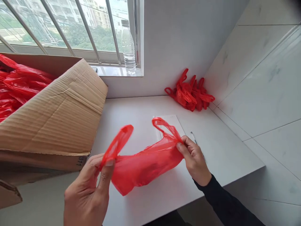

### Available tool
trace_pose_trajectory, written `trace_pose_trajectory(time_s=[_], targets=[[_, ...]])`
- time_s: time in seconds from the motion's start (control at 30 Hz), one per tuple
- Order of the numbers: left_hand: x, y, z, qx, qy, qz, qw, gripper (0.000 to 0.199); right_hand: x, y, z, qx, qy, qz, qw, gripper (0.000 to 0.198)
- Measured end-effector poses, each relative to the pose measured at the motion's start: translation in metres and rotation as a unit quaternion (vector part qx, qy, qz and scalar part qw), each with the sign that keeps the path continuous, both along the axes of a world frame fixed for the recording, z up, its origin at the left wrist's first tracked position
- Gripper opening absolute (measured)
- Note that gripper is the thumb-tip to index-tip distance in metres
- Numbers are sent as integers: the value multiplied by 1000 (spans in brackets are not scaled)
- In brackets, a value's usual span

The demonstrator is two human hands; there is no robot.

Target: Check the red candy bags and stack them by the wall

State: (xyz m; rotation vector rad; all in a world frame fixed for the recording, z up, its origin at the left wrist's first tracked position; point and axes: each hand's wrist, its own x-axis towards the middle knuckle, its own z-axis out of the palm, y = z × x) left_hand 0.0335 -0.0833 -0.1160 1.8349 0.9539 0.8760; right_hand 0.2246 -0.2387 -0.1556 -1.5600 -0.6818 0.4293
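A red plastic bag (147, 166) with two loop handles is stretched sideways above the white table, between my two hands. My left hand (91, 188) pinches it at the base of the left handle, thumb against fingers. At the right handle's base, my right hand (194, 160) grips the bag between thumb and fingertips. Both loops stick up above the hands. The bag's lower edge hangs in folds; whether anything is inside, I cannot tell. Partly behind the bag lies a white sheet of paper (175, 121), and a pen (193, 137) is just beyond my right hand.
An open cardboard box (68, 106) holding many red plastic bags (25, 81) stands at the left. Several crumpled red bags (191, 92) are heaped in the table's far right corner. A clear water bottle (128, 47) stands on the windowsill. The white table (225, 153) meets a tiled wall.
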Motion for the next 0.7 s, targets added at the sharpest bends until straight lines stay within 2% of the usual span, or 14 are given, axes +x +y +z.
trace_pose_trajectory(time_s=[0.1, 0.17, 0.2, 0.27, 0.3, 0.37, 0.43, 0.47, 0.6, 0.7], targets=[[-7, 8, -2, 26, -19, 35, 999, 18, 4, -3, -4, -1, 10, -12, 1000, 20], [-12, 10, -5, 35, -14, 43, 998, 17, -2, -4, -3, 16, -30, -53, 998, 24], [-14, 9, -5, 22, -9, 33, 999, 18, -7, -4, -2, 40, -75, -98, 992, 31], [-18, 6, -5, -19, -12, -11, 1000, 23, -19, -5, 5, 120, -192, -181, 957, 41], [-18, 4, -3, -32, -20, -35, 999, 25, -24, -6, 10, 146, -243, -175, 943, 42], [-18, -2, -1, -38, -23, -63, 997, 24, -34, -7, 20, 125, -308, -64, 941, 40], [-14, -10, 1, -33, -22, -67, 997, 27, -39, -8, 29, 30, -334, 82, 939, 33], [-12, -13, 1, -33, -27, -62, 997, 30, -41, -8, 33, -18, -340, 129, 931, 28], [-4, -23, -5, -70, -88, -30, 993, 29, -43, -11, 42, -119, -361, 189, 905, 18], [-6, -23, -8, -103, -87, -45, 990, 22, -42, -15, 41, -204, -365, 234, 878, 16]])
